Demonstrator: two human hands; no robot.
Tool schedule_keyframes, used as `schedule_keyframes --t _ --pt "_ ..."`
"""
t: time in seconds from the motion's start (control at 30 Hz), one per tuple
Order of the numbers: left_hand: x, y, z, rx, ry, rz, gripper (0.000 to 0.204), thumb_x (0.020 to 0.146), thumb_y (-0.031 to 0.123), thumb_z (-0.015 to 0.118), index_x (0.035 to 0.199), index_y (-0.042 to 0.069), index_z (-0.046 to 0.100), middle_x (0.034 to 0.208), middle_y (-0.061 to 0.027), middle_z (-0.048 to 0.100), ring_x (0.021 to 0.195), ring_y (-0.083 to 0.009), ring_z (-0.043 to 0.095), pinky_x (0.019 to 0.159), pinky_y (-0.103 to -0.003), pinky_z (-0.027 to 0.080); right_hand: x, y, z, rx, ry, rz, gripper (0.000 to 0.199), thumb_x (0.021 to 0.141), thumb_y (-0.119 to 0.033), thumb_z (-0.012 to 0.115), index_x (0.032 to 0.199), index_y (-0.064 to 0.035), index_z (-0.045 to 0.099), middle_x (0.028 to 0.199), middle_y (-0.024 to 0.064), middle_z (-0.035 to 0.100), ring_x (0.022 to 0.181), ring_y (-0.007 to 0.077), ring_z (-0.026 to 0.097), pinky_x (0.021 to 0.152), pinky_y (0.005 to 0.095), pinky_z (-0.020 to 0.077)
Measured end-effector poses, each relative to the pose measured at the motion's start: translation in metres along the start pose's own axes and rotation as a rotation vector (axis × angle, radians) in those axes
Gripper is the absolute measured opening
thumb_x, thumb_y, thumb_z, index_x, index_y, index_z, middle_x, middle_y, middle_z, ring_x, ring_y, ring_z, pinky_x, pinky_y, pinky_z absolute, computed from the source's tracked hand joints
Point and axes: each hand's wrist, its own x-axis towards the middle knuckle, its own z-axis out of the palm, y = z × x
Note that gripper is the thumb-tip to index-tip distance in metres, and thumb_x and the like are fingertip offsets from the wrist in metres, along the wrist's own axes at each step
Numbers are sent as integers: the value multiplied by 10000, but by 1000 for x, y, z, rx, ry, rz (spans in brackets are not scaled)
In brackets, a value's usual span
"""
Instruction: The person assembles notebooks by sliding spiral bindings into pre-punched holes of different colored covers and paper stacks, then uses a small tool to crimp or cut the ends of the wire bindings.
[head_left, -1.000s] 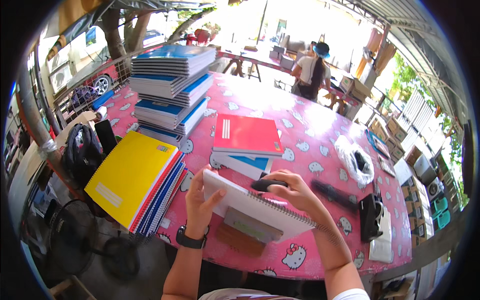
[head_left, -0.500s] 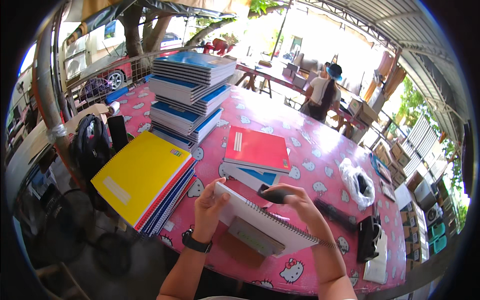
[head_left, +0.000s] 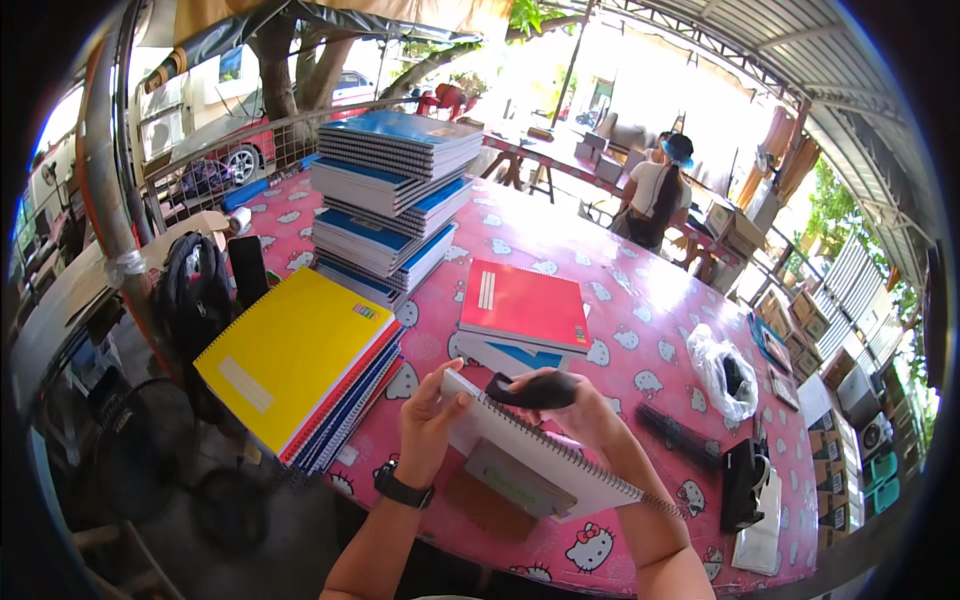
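A spiral-bound notebook [head_left: 550, 462] stands tilted before me, its coil edge up and the tail of the coil sticking out past my right forearm. My left hand [head_left: 430, 418] grips its far upper corner, fingers behind and thumb in front. In my right hand [head_left: 592, 412] is a black hand tool [head_left: 538, 390], its tip at the coil's far end; its exact kind is hidden by the fingers. A flat greyish block [head_left: 520, 482] with green writing rests against the near side of the notebook. A red notebook [head_left: 525, 300] lies just beyond, atop others.
Yellow, red and blue notebooks [head_left: 295, 350] are piled at left, behind them a tall stack of blue notebooks [head_left: 395, 150]. To the right lie black coils [head_left: 678, 438], a clear plastic bag [head_left: 722, 372] and a black device [head_left: 742, 485]. A person [head_left: 655, 195] is at a far table.
The black tool in my right hand has moved left along the coil toward the notebook's far corner. The view has shifted slightly; my left hand keeps its grip.
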Motion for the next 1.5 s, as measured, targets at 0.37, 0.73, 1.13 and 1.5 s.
schedule_keyframes --t 0.37,0.73,1.13,1.5 --pt "1 0 1 55 -57 16 441 854 68 638 1274 18 515 975 24 470 883 -47 455 797 -207 389 18 -5 7 -487 83 50 566 856 -507 564 1129 -12 597 955 52 601 875 129 553 758 289 451" --pt "-3 3 -4 156 -32 5 356 877 114 620 1212 7 567 930 16 496 875 -58 464 784 -210 382 -91 82 -16 -1047 738 67 547 649 -408 769 1042 -48 646 1160 171 551 1104 350 472 929 428 402" --pt "-48 73 105 538 -325 478 283 698 -34 718 975 11 676 845 -65 612 748 -163 590 639 -263 461 -165 -105 23 -806 764 -519 318 705 -151 758 994 -71 653 876 56 625 729 197 580 635 310 475" --pt "-59 74 130 527 -388 581 317 654 -45 726 957 44 697 819 -52 625 724 -189 592 631 -276 466 -154 -95 24 -629 605 -562 296 742 -125 729 1000 -55 602 856 68 616 728 232 562 619 322 470"
